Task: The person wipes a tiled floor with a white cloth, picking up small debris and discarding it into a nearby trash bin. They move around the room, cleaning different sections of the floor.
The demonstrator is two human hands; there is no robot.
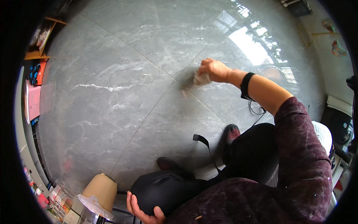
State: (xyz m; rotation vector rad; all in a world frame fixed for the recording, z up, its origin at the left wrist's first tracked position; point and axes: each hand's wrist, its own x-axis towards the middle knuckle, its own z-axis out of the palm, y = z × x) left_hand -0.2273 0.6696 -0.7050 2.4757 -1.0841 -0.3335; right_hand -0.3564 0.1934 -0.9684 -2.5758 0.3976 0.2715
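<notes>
My right hand (213,70) is stretched out over the grey marbled tile floor (120,70), with its fingers closed on a crumpled pale cloth (202,78). The cloth is blurred, and whether it touches the floor is unclear. A black band is on the right wrist. At the bottom, beside my bent knee in black trousers, my left hand (144,211) has its fingers apart and holds nothing. Left of that hand is a tan bin (100,189) with a white liner at its rim.
A wooden shelf (36,55), a pink box (34,101) and an orange box (41,71) line the left side. Bottles and small goods lie at the lower left. A black strap (202,139) hangs by my shoes. A thin cable (258,119) runs under my right arm.
</notes>
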